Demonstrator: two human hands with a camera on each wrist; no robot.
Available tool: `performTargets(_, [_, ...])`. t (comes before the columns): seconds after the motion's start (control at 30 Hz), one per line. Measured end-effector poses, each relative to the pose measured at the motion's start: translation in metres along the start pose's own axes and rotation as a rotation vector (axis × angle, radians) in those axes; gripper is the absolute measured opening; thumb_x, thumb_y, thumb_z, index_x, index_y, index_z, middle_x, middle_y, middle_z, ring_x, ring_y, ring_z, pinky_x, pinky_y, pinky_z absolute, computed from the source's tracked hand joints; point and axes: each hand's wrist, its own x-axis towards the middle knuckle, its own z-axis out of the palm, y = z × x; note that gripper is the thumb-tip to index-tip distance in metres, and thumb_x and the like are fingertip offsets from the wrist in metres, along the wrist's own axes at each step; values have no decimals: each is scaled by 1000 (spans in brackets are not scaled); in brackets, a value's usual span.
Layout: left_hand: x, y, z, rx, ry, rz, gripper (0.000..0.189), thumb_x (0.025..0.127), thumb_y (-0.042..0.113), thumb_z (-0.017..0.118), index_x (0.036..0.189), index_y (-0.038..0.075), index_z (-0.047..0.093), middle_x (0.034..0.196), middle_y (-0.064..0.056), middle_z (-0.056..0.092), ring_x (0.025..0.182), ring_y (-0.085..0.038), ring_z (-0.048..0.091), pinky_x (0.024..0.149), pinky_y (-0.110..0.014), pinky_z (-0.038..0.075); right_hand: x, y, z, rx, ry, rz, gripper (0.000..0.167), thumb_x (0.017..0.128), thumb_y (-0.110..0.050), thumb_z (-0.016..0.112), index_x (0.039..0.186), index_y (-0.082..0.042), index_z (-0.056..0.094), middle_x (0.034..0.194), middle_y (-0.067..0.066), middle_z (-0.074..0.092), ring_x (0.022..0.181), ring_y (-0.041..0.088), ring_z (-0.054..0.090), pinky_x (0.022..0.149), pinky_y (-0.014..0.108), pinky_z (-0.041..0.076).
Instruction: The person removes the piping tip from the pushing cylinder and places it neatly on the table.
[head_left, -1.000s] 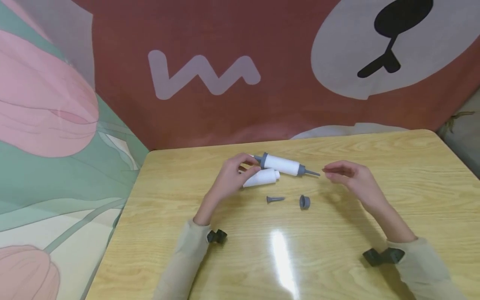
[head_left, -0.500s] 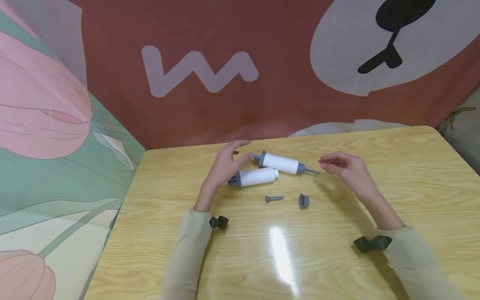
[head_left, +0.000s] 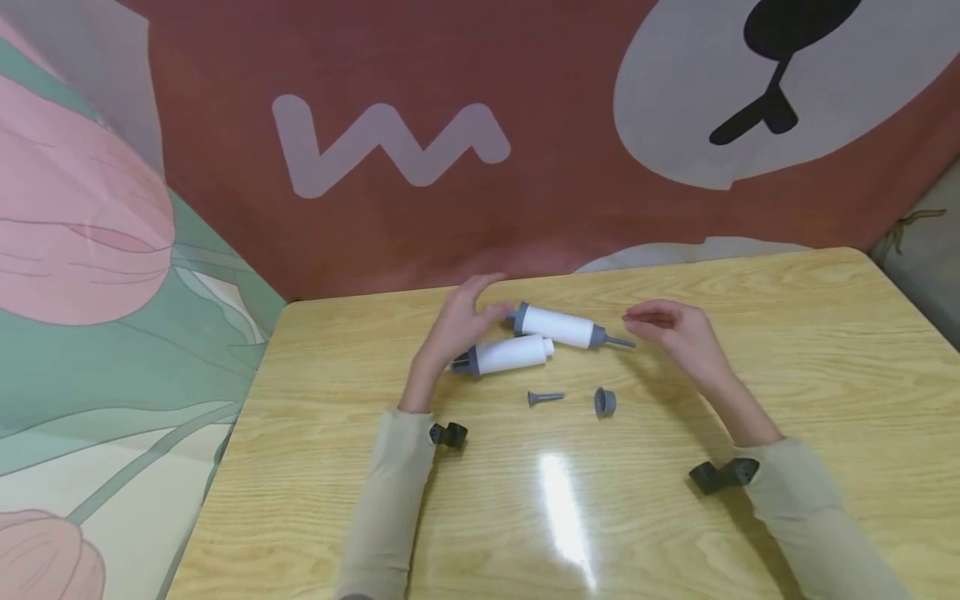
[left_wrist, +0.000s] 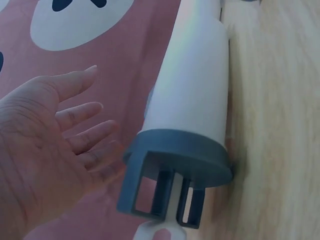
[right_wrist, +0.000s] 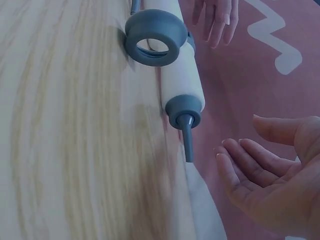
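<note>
Two white-and-grey syringes lie close together on the table. The farther syringe [head_left: 558, 326] has a grey collar and a thin grey nozzle pointing right. The nearer syringe [head_left: 513, 355] has a bare white neck on its right; its grey slotted end and pale plunger show in the left wrist view. My left hand [head_left: 453, 329] hovers at the syringes' left ends, fingers spread, holding nothing. Beyond the farther syringe's nozzle tip, my right hand [head_left: 678, 337] is raised with fingers loosely bent and nothing in them. In front lie a loose grey nozzle [head_left: 545, 398] and a grey threaded ring [head_left: 605, 402].
All the parts rest on a wood-grain table [head_left: 315, 467], with a bright light reflection at its front middle. A red printed cloth [head_left: 390, 233] hangs behind the far edge, and a flower-patterned cloth [head_left: 82, 375] hangs at the left.
My left hand has lifted back from the nearer syringe, uncovering its grey end, and its fingers have spread. My right hand has shifted slightly left and away, over the nozzle tip. The syringes stayed put.
</note>
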Motion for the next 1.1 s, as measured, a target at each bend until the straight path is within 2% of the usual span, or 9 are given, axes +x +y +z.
performTargets(0.27, [1, -5, 6, -16, -64, -46, 56, 101, 32, 70, 151, 13, 54, 156, -7, 50, 145, -26, 43, 117, -46, 38, 2, 5, 5, 7, -18, 10, 36, 100, -16, 71, 127, 7, 67, 125, 25, 69, 92, -9, 62, 82, 13, 51])
performTargets(0.47, [2, -9, 11, -27, -129, -67, 58, 102, 31, 69, 153, 12, 51, 157, -7, 48, 136, -28, 54, 113, -45, 43, 2, 5, 10, -7, -22, -2, 35, 98, -11, 72, 125, 9, 66, 123, 27, 69, 90, -10, 62, 79, 13, 52])
performTargets(0.67, [4, -9, 16, 8, -162, -51, 59, 102, 29, 69, 152, 7, 50, 156, -9, 49, 146, -26, 42, 118, -42, 37, 2, 7, 13, -10, -34, 16, 37, 97, -11, 74, 127, 9, 65, 124, 27, 69, 88, -8, 62, 77, 13, 52])
performTargets(0.87, [5, -10, 20, 36, -174, -36, 56, 102, 25, 69, 151, 5, 51, 154, -12, 51, 145, -27, 43, 118, -42, 37, 4, 11, 15, 2, -69, 17, 41, 96, -9, 75, 129, 11, 61, 121, 28, 69, 88, -6, 64, 80, 12, 52])
performTargets(0.97, [5, -12, 21, 58, -174, -24, 52, 102, 21, 69, 149, 3, 54, 150, -14, 54, 140, -28, 48, 114, -42, 42, 4, 13, 16, -26, -82, 21, 39, 96, -7, 74, 129, 10, 62, 119, 27, 70, 92, 2, 67, 80, 12, 51])
performTargets(1.1, [5, -12, 24, 99, -188, -16, 47, 102, 17, 68, 146, 3, 56, 145, -15, 59, 131, -28, 56, 107, -41, 48, 4, 16, 18, -69, -115, 23, 36, 97, -5, 72, 128, 10, 62, 118, 26, 71, 103, 26, 71, 81, 13, 51])
